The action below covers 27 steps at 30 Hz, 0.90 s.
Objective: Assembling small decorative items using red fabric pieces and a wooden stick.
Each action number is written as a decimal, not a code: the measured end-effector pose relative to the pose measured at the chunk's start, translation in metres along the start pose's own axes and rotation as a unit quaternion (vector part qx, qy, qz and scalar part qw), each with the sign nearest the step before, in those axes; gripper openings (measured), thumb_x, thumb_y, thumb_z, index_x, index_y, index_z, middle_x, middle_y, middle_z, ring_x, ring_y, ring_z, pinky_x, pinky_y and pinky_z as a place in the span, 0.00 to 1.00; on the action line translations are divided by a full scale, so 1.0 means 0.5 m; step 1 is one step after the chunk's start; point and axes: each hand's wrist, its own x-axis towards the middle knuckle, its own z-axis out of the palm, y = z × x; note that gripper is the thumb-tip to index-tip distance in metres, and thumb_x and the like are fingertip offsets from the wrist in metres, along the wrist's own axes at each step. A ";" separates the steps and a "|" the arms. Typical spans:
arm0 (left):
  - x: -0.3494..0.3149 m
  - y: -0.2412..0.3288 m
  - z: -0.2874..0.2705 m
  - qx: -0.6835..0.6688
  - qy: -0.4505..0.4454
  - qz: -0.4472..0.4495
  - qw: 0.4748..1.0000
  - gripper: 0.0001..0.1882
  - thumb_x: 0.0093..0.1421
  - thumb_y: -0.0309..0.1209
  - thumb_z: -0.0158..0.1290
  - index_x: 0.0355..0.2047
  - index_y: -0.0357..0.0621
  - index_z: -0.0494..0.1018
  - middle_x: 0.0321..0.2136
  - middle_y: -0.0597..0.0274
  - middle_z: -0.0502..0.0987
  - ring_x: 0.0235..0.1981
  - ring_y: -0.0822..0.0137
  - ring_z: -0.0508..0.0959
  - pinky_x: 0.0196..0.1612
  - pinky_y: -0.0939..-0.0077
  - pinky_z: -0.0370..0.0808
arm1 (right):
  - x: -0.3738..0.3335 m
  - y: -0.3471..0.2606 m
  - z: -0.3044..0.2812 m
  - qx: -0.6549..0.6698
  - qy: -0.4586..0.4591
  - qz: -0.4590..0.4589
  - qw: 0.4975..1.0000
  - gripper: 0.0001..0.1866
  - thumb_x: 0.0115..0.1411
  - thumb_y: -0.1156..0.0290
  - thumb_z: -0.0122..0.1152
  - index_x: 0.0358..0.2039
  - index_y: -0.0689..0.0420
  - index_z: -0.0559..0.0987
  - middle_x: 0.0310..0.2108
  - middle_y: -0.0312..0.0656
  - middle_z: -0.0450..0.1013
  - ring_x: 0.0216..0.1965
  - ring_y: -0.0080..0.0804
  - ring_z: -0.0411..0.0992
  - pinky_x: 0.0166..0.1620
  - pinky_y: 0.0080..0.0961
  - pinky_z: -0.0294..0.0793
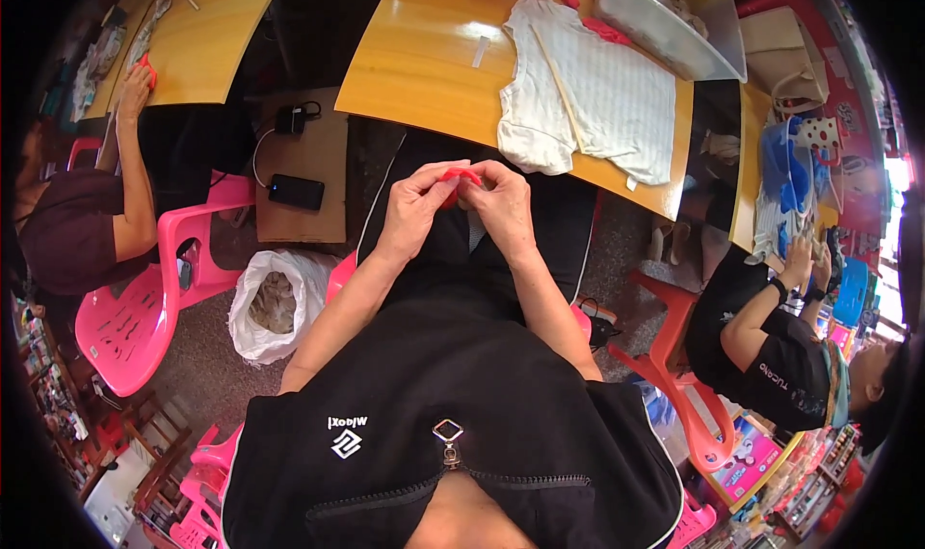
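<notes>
In front of my lap, my left hand (412, 207) and my right hand (501, 207) are close together, fingertips nearly meeting. Both pinch a small, soft-looking red piece (462, 175), curved between the fingers; its exact kind I cannot make out. My fingers cover part of it. Beyond my hands, a white striped cloth (626, 111) with an irregular outline lies on the wooden table (414, 63), hanging slightly over the near edge. A thin pale strip (557, 82) runs across it.
A clear plastic bin (665, 43) stands at the table's far right. On the left are a phone (296, 192) on cardboard, a white sack (249, 308) of pale scraps and a pink chair (120, 332). One person sits at each side; an orange-red stool (665, 323) is right.
</notes>
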 end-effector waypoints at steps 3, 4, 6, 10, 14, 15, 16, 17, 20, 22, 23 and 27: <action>0.002 -0.012 0.010 -0.010 0.000 0.005 1.000 0.11 0.63 0.28 0.51 0.42 0.36 0.75 0.35 0.66 0.78 0.33 0.80 0.74 0.37 0.86 0.71 | 0.002 0.007 0.011 -0.022 0.071 -0.033 0.997 0.09 0.51 0.72 0.64 0.28 0.63 0.75 0.22 0.39 0.73 0.25 0.25 0.72 0.29 0.21 0.70; 0.003 -0.017 0.011 -0.034 0.001 0.006 0.999 0.11 0.62 0.29 0.52 0.43 0.36 0.75 0.35 0.65 0.78 0.33 0.80 0.74 0.38 0.85 0.71 | 0.003 0.010 0.014 -0.055 0.123 -0.069 0.988 0.11 0.48 0.70 0.65 0.28 0.62 0.75 0.22 0.42 0.72 0.26 0.31 0.73 0.30 0.26 0.71; 0.006 -0.019 0.006 -0.062 -0.002 -0.024 0.998 0.11 0.63 0.29 0.51 0.44 0.37 0.74 0.36 0.65 0.78 0.34 0.79 0.75 0.39 0.83 0.72 | 0.008 0.012 0.014 -0.082 0.132 -0.104 0.982 0.12 0.47 0.70 0.65 0.29 0.62 0.75 0.23 0.43 0.71 0.27 0.33 0.73 0.31 0.26 0.71; 0.005 -0.019 -0.012 -0.232 0.000 -0.191 0.954 0.13 0.63 0.31 0.51 0.46 0.38 0.72 0.40 0.62 0.77 0.38 0.73 0.77 0.45 0.78 0.74 | 0.019 0.011 0.007 -0.097 0.057 -0.054 0.992 0.14 0.49 0.72 0.65 0.35 0.63 0.74 0.26 0.37 0.71 0.29 0.20 0.70 0.34 0.18 0.70; 0.007 -0.043 -0.027 -0.306 0.034 -0.213 0.927 0.14 0.63 0.32 0.51 0.47 0.39 0.71 0.43 0.60 0.76 0.41 0.70 0.78 0.47 0.76 0.75 | 0.022 0.016 -0.007 0.169 -0.026 0.038 0.985 0.21 0.53 0.70 0.67 0.44 0.64 0.72 0.37 0.38 0.71 0.38 0.20 0.69 0.41 0.17 0.69; 0.008 -0.043 -0.026 -0.308 0.041 -0.207 0.928 0.14 0.62 0.32 0.51 0.47 0.39 0.71 0.42 0.60 0.77 0.42 0.70 0.78 0.47 0.75 0.75 | 0.020 0.023 -0.006 0.168 -0.027 0.037 0.985 0.21 0.53 0.70 0.67 0.44 0.64 0.72 0.37 0.38 0.71 0.38 0.20 0.69 0.41 0.17 0.69; 0.008 -0.043 -0.026 -0.310 0.048 -0.201 0.928 0.14 0.62 0.32 0.52 0.46 0.39 0.71 0.42 0.59 0.77 0.42 0.70 0.78 0.48 0.75 0.74 | 0.018 0.038 -0.004 0.148 -0.026 0.027 0.988 0.21 0.53 0.70 0.67 0.45 0.64 0.72 0.37 0.38 0.71 0.38 0.19 0.69 0.40 0.17 0.69; 0.009 -0.045 -0.026 -0.310 0.048 -0.199 0.928 0.14 0.62 0.32 0.52 0.46 0.39 0.71 0.42 0.59 0.77 0.42 0.70 0.78 0.48 0.75 0.74 | 0.015 0.049 -0.001 0.127 -0.025 0.017 0.991 0.22 0.53 0.69 0.66 0.46 0.65 0.72 0.37 0.39 0.72 0.37 0.19 0.70 0.39 0.16 0.70; 0.010 -0.047 -0.025 -0.277 0.067 -0.175 0.942 0.14 0.62 0.31 0.52 0.46 0.39 0.71 0.42 0.61 0.76 0.42 0.71 0.77 0.48 0.74 0.75 | -0.005 0.039 0.016 0.085 0.012 0.012 0.996 0.14 0.55 0.69 0.65 0.40 0.61 0.76 0.34 0.39 0.74 0.30 0.20 0.72 0.35 0.18 0.72; 0.006 -0.044 -0.014 -0.229 0.072 -0.135 0.961 0.11 0.62 0.30 0.52 0.43 0.38 0.73 0.39 0.61 0.78 0.38 0.73 0.78 0.43 0.78 0.75 | -0.008 0.034 0.026 0.092 0.051 -0.019 0.994 0.12 0.55 0.69 0.65 0.37 0.60 0.78 0.33 0.38 0.74 0.31 0.21 0.72 0.35 0.19 0.72; 0.004 -0.042 -0.009 -0.229 0.071 -0.136 0.961 0.11 0.62 0.30 0.52 0.43 0.38 0.73 0.39 0.61 0.78 0.38 0.73 0.78 0.43 0.78 0.75 | -0.007 0.030 0.025 0.023 0.085 -0.079 0.993 0.10 0.54 0.69 0.65 0.34 0.61 0.78 0.31 0.38 0.73 0.31 0.23 0.72 0.35 0.20 0.72; 0.000 -0.037 0.003 -0.185 0.100 -0.067 0.975 0.11 0.62 0.31 0.53 0.40 0.36 0.75 0.35 0.62 0.79 0.34 0.75 0.77 0.39 0.82 0.74 | -0.007 0.011 0.023 -0.122 0.116 -0.173 0.970 0.06 0.53 0.72 0.64 0.28 0.62 0.79 0.29 0.39 0.71 0.32 0.30 0.72 0.37 0.23 0.71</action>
